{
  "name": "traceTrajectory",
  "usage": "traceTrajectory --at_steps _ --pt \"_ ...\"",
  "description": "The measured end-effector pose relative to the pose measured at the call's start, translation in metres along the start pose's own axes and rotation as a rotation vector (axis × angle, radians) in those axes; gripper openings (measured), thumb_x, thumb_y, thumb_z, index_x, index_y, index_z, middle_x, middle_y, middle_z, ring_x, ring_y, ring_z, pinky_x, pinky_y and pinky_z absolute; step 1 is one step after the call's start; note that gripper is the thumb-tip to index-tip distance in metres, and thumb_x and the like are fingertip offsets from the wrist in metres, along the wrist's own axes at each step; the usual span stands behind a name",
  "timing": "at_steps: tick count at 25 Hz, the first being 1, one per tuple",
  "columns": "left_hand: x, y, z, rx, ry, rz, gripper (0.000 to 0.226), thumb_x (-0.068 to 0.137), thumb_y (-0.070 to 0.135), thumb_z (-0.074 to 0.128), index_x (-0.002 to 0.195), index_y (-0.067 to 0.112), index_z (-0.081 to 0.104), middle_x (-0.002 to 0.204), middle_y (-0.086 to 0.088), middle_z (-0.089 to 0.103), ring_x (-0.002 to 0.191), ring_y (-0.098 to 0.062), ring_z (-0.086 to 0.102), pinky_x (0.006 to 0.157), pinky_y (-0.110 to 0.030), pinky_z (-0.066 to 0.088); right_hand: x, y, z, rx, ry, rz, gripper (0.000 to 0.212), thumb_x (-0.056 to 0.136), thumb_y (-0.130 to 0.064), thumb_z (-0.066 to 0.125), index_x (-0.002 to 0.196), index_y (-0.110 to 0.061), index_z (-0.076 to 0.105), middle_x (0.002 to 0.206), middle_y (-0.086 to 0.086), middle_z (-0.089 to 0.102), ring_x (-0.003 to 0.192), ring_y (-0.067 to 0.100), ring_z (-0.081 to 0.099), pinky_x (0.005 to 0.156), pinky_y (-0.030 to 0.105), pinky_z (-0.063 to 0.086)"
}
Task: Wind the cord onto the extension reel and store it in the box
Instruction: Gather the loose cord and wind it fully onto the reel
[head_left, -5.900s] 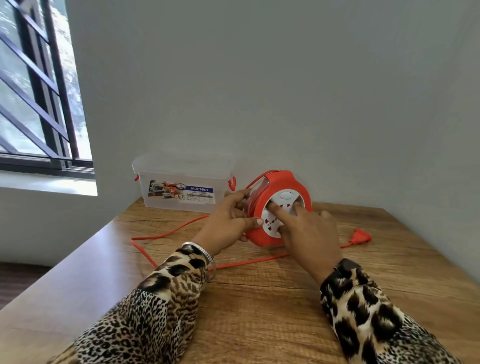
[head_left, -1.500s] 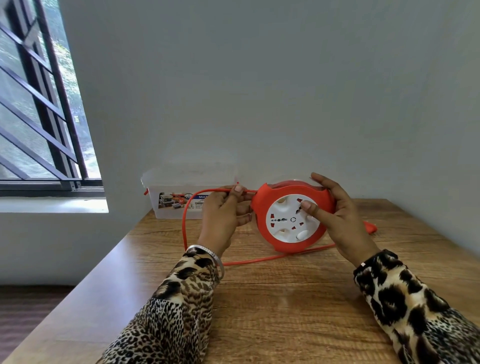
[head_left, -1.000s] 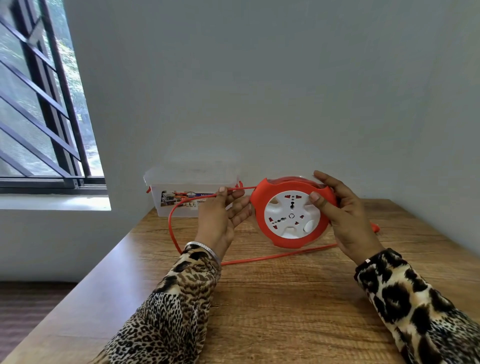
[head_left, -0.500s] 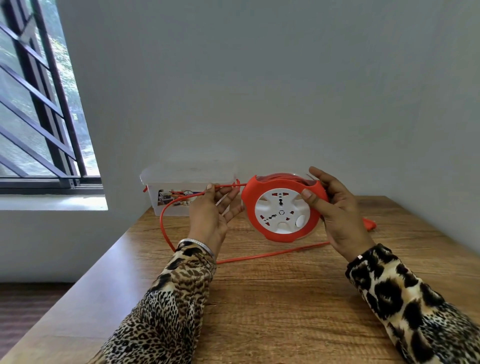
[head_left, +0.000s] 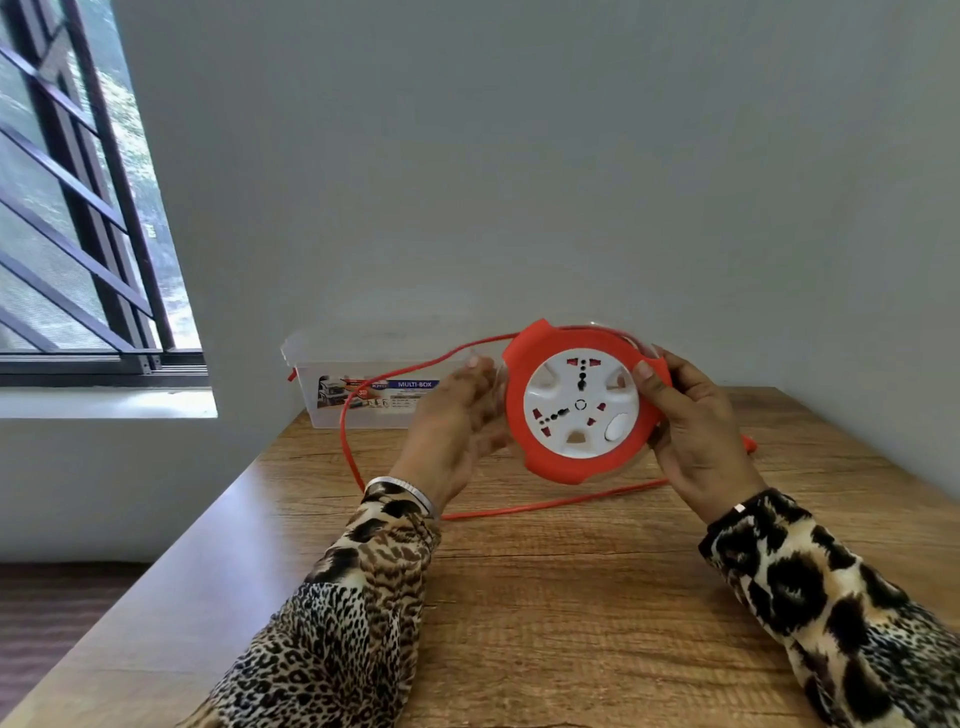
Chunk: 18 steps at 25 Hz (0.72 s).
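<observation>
Table (head_left: 519, 597): wooden, set into the wall corner.
Box (head_left: 332, 400): clear, lid on, at the table's far left corner.
Reel (head_left: 579, 405): red with a white socket face, upright, lifted off the table between my hands.
Cord (head_left: 345, 447): loops from the reel's top out left, then lies along the table under the reel.
Right hand (head_left: 693, 431): fingers curled round the reel's right rim, thumb on its face.
Left hand (head_left: 457, 421): blurred at the reel's left edge; fingers look relaxed, grip I cannot tell.

red-and-white reel (head_left: 579, 405), red cord (head_left: 347, 441), leopard-print sleeves (head_left: 358, 597)
</observation>
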<state>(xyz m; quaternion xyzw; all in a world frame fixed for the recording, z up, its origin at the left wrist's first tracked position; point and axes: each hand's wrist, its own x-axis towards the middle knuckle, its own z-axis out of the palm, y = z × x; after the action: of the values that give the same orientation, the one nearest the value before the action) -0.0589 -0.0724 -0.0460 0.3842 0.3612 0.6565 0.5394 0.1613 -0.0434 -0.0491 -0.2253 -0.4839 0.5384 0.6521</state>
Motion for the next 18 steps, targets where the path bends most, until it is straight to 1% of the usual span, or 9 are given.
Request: traceTrajectory --at_steps 2,6,7,8,10,11,12,14,18 --pt "-0.003 0.001 0.002 0.153 -0.128 -0.043 0.033 0.081 0.043 0.069 0.102 0.017 0.069 0.082 0.001 0.074 0.074 -0.017 0.072 0.063 -0.039 0.059 -0.001 -0.001 0.002 0.001 0.030 0.021 0.044 0.077 -0.028 0.072 0.118 -0.016 0.062 0.107 0.000 0.072 0.095 0.017 0.069 0.066 0.033 0.057" --pt "-0.004 -0.004 -0.001 0.281 -0.214 -0.015 0.036 0.076 0.017 0.077 0.110 0.011 0.066 0.105 -0.010 0.074 0.085 -0.026 0.073 0.067 -0.045 0.060 -0.002 -0.001 0.002 -0.038 0.071 0.024 0.038 0.083 -0.029 0.067 0.119 -0.021 0.058 0.105 -0.006 0.072 0.097 0.013 0.068 0.065 0.027 0.055" --pt "-0.004 -0.005 0.000 0.292 -0.196 0.018 0.032 0.079 0.014 0.075 0.109 0.011 0.065 0.104 -0.010 0.074 0.082 -0.025 0.073 0.066 -0.045 0.061 -0.004 -0.002 0.003 -0.178 0.078 -0.043 0.037 0.086 -0.030 0.065 0.121 -0.023 0.054 0.111 -0.006 0.068 0.104 0.012 0.064 0.069 0.023 0.054" --pt "-0.005 -0.007 0.001 0.302 -0.176 0.049 0.029 0.082 0.013 0.074 0.109 0.011 0.065 0.104 -0.010 0.073 0.080 -0.024 0.073 0.065 -0.045 0.061 -0.005 -0.004 0.002 -0.452 0.092 -0.188 0.038 0.089 -0.032 0.064 0.124 -0.027 0.050 0.120 -0.005 0.060 0.112 0.011 0.057 0.077 0.021 0.051" --pt "-0.004 -0.006 0.002 0.328 -0.138 0.092 0.030 0.083 0.013 0.073 0.111 0.010 0.063 0.104 -0.012 0.070 0.075 -0.023 0.071 0.063 -0.044 0.062 -0.007 -0.007 0.001 -1.104 0.074 -0.631 0.039 0.089 -0.028 0.063 0.126 -0.030 0.048 0.124 -0.001 0.046 0.117 0.013 0.042 0.088 0.025 0.040" --pt "-0.004 -0.005 0.002 0.333 -0.115 0.107 0.030 0.083 0.013 0.073 0.112 0.011 0.063 0.103 -0.011 0.069 0.073 -0.022 0.070 0.060 -0.042 0.062 -0.009 -0.008 0.004 -1.315 0.009 -0.796 0.040 0.087 -0.024 0.063 0.124 -0.028 0.051 0.120 0.002 0.046 0.113 0.017 0.041 0.089 0.031 0.039" --pt "-0.004 -0.004 0.001 0.337 -0.094 0.124 0.030 0.083 0.013 0.073 0.112 0.012 0.064 0.101 -0.010 0.069 0.071 -0.020 0.070 0.058 -0.041 0.061 -0.011 -0.008 0.010 -1.459 -0.070 -0.851 0.040 0.084 -0.022 0.064 0.123 -0.026 0.055 0.114 0.004 0.050 0.108 0.021 0.043 0.086 0.036 0.041" --pt "-0.005 -0.002 -0.001 0.376 -0.059 0.178 0.032 0.083 0.015 0.074 0.113 0.015 0.064 0.098 -0.007 0.070 0.069 -0.019 0.072 0.055 -0.037 0.060 -0.019 -0.004 0.022 -1.660 -0.188 -0.778 0.047 0.082 -0.026 0.064 0.128 -0.029 0.054 0.109 0.006 0.055 0.099 0.023 0.049 0.080 0.040 0.045" --pt "-0.007 -0.003 0.001 0.448 -0.040 0.222 0.034 0.081 0.018 0.077 0.112 0.020 0.064 0.102 -0.006 0.070 0.071 -0.017 0.073 0.053 -0.034 0.059 -0.026 0.007 0.029 -1.842 -0.225 -0.691 0.065 0.086 -0.032 0.061 0.144 -0.037 0.034 0.117 0.013 0.055 0.099 0.026 0.052 0.080 0.038 0.043"
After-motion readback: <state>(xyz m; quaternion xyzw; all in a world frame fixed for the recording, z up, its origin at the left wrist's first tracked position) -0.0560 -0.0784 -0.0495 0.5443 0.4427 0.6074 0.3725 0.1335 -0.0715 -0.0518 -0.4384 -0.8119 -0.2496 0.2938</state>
